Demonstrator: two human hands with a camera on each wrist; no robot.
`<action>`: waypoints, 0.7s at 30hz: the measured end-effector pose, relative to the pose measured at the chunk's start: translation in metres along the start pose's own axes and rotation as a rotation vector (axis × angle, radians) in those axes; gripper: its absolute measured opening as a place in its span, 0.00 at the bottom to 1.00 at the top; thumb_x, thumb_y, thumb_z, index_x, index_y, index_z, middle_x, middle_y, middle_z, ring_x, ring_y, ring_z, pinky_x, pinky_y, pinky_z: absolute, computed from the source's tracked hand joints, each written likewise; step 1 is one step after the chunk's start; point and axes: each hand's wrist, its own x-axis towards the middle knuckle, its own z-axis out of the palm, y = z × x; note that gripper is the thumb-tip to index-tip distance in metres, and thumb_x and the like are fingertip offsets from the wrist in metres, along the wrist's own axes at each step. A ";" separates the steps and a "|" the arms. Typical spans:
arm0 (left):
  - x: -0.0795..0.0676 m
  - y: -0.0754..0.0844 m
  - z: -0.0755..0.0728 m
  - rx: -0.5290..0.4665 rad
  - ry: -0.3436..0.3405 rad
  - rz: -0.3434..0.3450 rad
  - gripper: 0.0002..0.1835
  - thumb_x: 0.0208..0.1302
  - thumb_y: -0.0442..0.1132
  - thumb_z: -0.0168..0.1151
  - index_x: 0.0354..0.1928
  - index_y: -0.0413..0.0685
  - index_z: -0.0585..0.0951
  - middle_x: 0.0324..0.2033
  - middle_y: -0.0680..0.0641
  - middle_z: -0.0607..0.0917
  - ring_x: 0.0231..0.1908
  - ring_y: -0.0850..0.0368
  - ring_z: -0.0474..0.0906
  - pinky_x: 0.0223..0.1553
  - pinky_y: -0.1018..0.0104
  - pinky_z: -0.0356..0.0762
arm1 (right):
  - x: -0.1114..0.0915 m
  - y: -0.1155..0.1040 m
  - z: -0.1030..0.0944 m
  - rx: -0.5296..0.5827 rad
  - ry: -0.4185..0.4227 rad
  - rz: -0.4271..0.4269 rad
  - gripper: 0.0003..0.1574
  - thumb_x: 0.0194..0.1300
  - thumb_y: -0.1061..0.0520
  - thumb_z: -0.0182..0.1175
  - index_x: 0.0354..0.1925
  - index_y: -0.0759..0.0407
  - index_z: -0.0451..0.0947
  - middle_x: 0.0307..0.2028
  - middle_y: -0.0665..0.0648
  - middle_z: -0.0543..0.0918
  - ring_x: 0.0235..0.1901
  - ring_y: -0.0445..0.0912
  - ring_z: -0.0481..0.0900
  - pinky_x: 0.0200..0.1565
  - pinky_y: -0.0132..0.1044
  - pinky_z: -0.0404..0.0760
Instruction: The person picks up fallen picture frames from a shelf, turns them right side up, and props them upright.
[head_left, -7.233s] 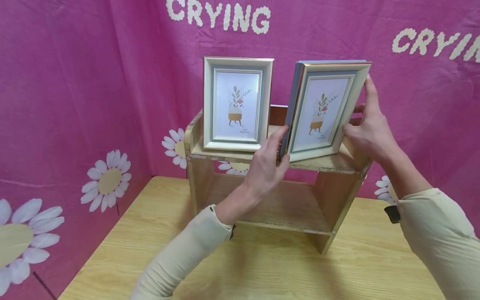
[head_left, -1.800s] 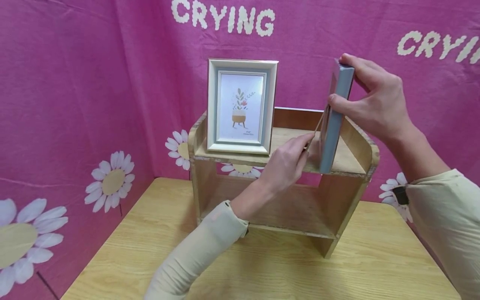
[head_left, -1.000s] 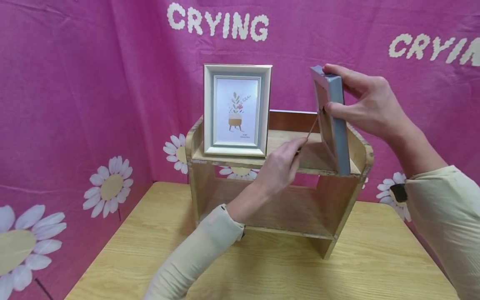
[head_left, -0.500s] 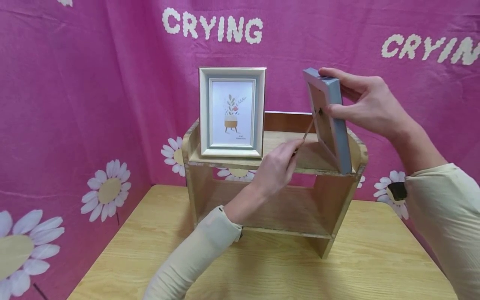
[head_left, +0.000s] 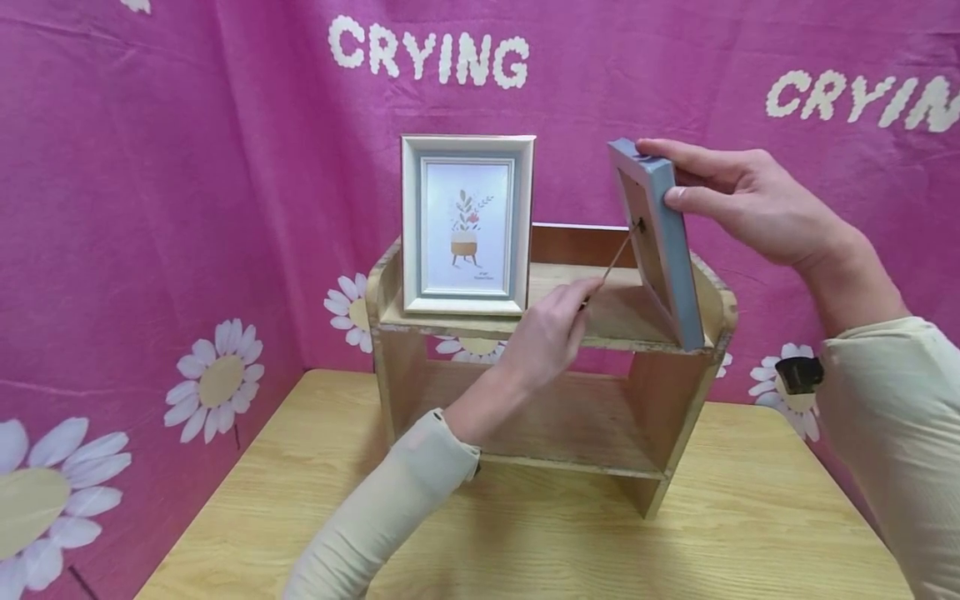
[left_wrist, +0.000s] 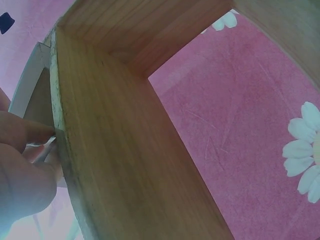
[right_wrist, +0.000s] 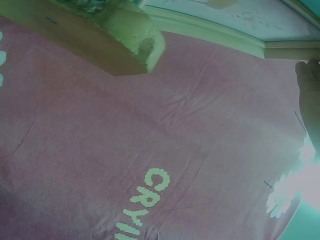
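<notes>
A picture frame (head_left: pixel 680 267), turned with its back to the left, stands tilted at the right end of the small wooden shelf's (head_left: pixel 570 275) top board. My right hand (head_left: pixel 765 204) grips it near the upper corner, thumb on its blue-grey side and fingers over the top. Swung out from the frame's back is a thin support leg (head_left: pixel 617 258), its lower end pinched by my left hand (head_left: pixel 543 333). In the left wrist view my left hand (left_wrist: pixel 25 165) is at the shelf's edge, partly hidden. The right wrist view has the frame's front (right_wrist: pixel 215 35) at the top.
A second picture frame (head_left: pixel 412 225), white with a plant print, stands upright on the top board's left. The shelf's lower board (head_left: pixel 555 417) is below, and its side panels rise at both ends. Underneath is a wooden table (head_left: pixel 337 492); pink flowered cloth (head_left: pixel 285 183) hangs behind.
Since the earliest frame, the right picture frame has turned from facing front to showing its back and side. My left hand has moved from its edge to the leg. Lately my right thumb shifted onto the side.
</notes>
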 end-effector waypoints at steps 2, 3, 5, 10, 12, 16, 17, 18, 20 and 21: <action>0.001 -0.001 -0.001 0.006 -0.004 -0.008 0.19 0.65 0.22 0.57 0.58 0.29 0.74 0.46 0.35 0.85 0.45 0.47 0.85 0.50 0.72 0.82 | 0.002 0.001 0.000 0.036 -0.019 -0.018 0.33 0.73 0.62 0.55 0.73 0.49 0.65 0.68 0.51 0.72 0.63 0.35 0.72 0.58 0.19 0.71; 0.001 -0.001 -0.001 0.008 -0.006 -0.015 0.18 0.65 0.22 0.57 0.58 0.29 0.74 0.46 0.35 0.85 0.45 0.47 0.85 0.50 0.72 0.82 | 0.003 0.001 0.000 0.054 -0.026 -0.027 0.33 0.72 0.63 0.55 0.73 0.50 0.65 0.68 0.51 0.72 0.63 0.35 0.72 0.58 0.20 0.72; 0.002 -0.001 -0.001 0.016 -0.013 -0.039 0.18 0.65 0.22 0.57 0.57 0.30 0.75 0.45 0.36 0.86 0.45 0.47 0.85 0.49 0.72 0.82 | 0.005 0.002 0.001 0.102 -0.038 -0.041 0.33 0.72 0.65 0.54 0.73 0.53 0.65 0.69 0.53 0.71 0.63 0.35 0.72 0.57 0.21 0.74; 0.003 0.005 -0.001 0.062 -0.030 -0.140 0.18 0.66 0.23 0.56 0.57 0.34 0.75 0.44 0.38 0.86 0.41 0.48 0.86 0.44 0.74 0.83 | 0.006 0.004 0.003 0.163 -0.026 -0.043 0.32 0.71 0.66 0.55 0.71 0.56 0.67 0.68 0.54 0.71 0.62 0.36 0.73 0.57 0.22 0.75; 0.003 0.007 0.000 0.091 -0.025 -0.180 0.18 0.65 0.23 0.56 0.57 0.37 0.75 0.43 0.39 0.86 0.39 0.48 0.86 0.41 0.73 0.84 | 0.007 0.004 0.004 0.135 -0.016 -0.029 0.32 0.71 0.66 0.56 0.71 0.55 0.68 0.69 0.54 0.70 0.65 0.39 0.72 0.57 0.22 0.75; 0.004 0.010 0.001 0.140 -0.001 -0.232 0.19 0.64 0.23 0.57 0.56 0.40 0.75 0.41 0.40 0.86 0.37 0.48 0.87 0.37 0.69 0.86 | 0.008 0.002 0.006 0.060 0.000 0.004 0.33 0.70 0.62 0.58 0.71 0.51 0.68 0.72 0.54 0.67 0.68 0.44 0.68 0.57 0.22 0.74; 0.004 0.010 0.002 0.150 0.007 -0.240 0.19 0.64 0.23 0.57 0.56 0.40 0.75 0.40 0.41 0.86 0.36 0.48 0.87 0.36 0.68 0.86 | 0.008 0.001 0.007 0.056 0.005 0.008 0.33 0.70 0.62 0.59 0.71 0.51 0.69 0.72 0.55 0.66 0.69 0.45 0.68 0.57 0.22 0.75; 0.004 0.010 0.003 0.156 0.012 -0.247 0.19 0.65 0.23 0.57 0.56 0.41 0.75 0.40 0.41 0.86 0.35 0.48 0.86 0.35 0.68 0.86 | 0.009 0.000 0.008 0.054 0.011 0.013 0.32 0.70 0.62 0.59 0.70 0.50 0.69 0.72 0.54 0.66 0.68 0.45 0.68 0.56 0.22 0.75; 0.005 0.010 0.003 0.165 0.022 -0.256 0.18 0.65 0.24 0.56 0.56 0.41 0.75 0.39 0.42 0.86 0.34 0.49 0.86 0.34 0.67 0.86 | 0.010 -0.001 0.009 0.061 0.024 0.019 0.32 0.70 0.62 0.60 0.70 0.50 0.70 0.72 0.53 0.66 0.68 0.46 0.68 0.54 0.21 0.76; 0.006 0.010 0.003 0.169 0.025 -0.261 0.18 0.66 0.24 0.56 0.56 0.41 0.75 0.38 0.42 0.86 0.34 0.49 0.86 0.33 0.67 0.86 | 0.011 -0.001 0.009 0.063 0.032 0.018 0.32 0.69 0.62 0.60 0.70 0.50 0.70 0.71 0.53 0.67 0.68 0.46 0.68 0.54 0.21 0.77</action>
